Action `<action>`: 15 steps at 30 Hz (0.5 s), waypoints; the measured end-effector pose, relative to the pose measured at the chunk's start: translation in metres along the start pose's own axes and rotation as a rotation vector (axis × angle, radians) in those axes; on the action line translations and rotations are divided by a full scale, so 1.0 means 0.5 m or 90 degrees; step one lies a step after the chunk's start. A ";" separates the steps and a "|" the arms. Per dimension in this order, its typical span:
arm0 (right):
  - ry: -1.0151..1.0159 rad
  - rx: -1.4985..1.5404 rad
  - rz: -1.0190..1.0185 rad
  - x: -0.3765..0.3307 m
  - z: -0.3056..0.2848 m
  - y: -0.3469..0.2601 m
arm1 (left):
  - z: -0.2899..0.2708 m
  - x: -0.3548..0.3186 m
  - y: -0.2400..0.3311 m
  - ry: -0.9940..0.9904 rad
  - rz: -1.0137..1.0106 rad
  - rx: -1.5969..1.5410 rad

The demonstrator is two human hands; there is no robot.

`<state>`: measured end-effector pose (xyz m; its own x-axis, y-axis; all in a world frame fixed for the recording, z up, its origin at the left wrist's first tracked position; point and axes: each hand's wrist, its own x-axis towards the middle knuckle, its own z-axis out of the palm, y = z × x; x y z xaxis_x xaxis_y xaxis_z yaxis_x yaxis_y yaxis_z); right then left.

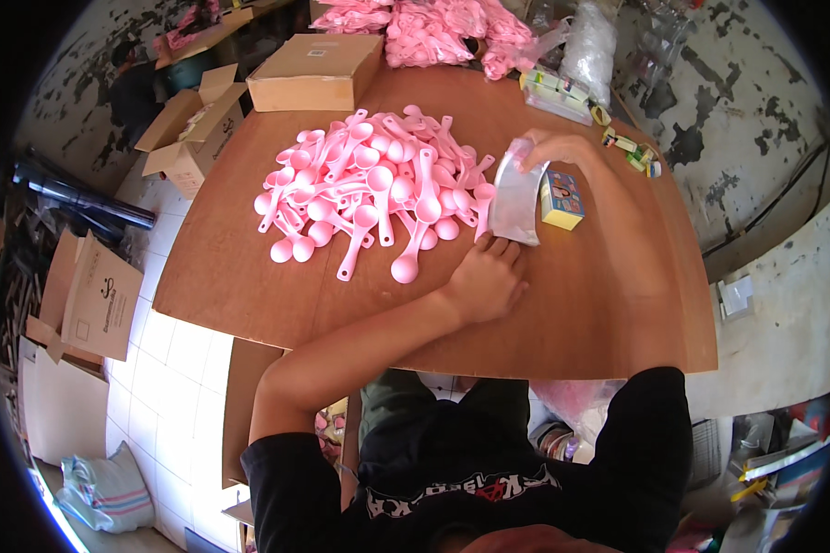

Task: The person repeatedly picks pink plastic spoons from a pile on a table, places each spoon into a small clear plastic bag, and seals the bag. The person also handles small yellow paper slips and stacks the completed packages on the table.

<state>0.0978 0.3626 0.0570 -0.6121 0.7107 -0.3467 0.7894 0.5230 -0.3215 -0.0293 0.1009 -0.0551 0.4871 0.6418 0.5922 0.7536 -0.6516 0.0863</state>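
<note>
A stack of clear plastic bags point(515, 205) stands tilted at the right side of the pile, its upper end pinched in my right hand point(563, 147). Close to its lower edge, my left hand point(487, 279) rests on the table with curled fingers; what lies under the fingertips is hidden. A large heap of pink double-ended measuring spoons point(378, 184) spreads over the middle of the table, the nearest spoon beside the bags and my left fingertips. Just right of the bags sits a small yellow and blue box point(563, 201).
The brown wooden table point(249, 286) has a closed cardboard box point(315, 74) at its far left edge. Bagged pink items point(433, 32) are heaped at the back. Tape rolls point(636, 157) and a clear plastic container point(557, 97) lie far right. An open carton point(194, 134) stands left of the table.
</note>
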 end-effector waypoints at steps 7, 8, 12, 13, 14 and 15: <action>0.087 0.101 -0.217 -0.176 -0.098 -0.087 | -0.042 -0.003 0.009 -0.054 -0.026 0.036; 0.090 0.103 -0.214 -0.215 -0.101 -0.093 | -0.062 0.009 0.021 -0.055 -0.021 0.034; 0.297 0.311 -0.222 -0.307 -0.076 -0.093 | -0.070 0.066 0.048 -0.151 -0.320 -0.516; 0.328 0.426 -0.234 -0.315 -0.051 -0.097 | -0.068 0.077 0.056 -0.085 -0.448 -0.760; 0.358 0.542 -0.245 -0.323 -0.023 -0.103 | -0.067 0.089 0.063 -0.008 -0.575 -1.004; 0.351 0.653 -0.261 -0.336 0.009 -0.107 | -0.060 0.113 0.069 0.140 -0.612 -1.171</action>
<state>0.1582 0.2133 0.1282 -0.5083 0.8142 0.2806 -0.0108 0.3198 -0.9474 0.0111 0.1026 0.0054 0.1459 0.9872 -0.0641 -0.6019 0.1400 0.7862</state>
